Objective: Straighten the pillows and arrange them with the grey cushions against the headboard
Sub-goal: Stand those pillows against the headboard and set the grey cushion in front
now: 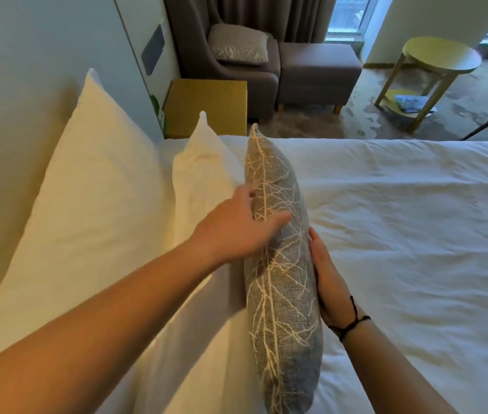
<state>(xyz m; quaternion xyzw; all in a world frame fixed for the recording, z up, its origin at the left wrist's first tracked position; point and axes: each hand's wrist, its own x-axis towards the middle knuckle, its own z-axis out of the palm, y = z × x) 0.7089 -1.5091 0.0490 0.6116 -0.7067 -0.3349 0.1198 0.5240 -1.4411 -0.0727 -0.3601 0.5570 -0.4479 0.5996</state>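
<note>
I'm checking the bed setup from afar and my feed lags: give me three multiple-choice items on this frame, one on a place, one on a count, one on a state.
1. Where is the second grey cushion?
A. on the armchair
B. on the round table
C. on the floor

2. How many white pillows stand by the headboard?
A. one
B. two
C. four

3. How is the grey cushion on the bed being handled?
A. lying flat, untouched
B. stood on edge between both hands
C. lifted overhead

Answers:
1 A, it rests on the armchair seat.
2 B, a large pillow and a smaller pillow show.
3 B, the left hand and right hand flank it.
</note>
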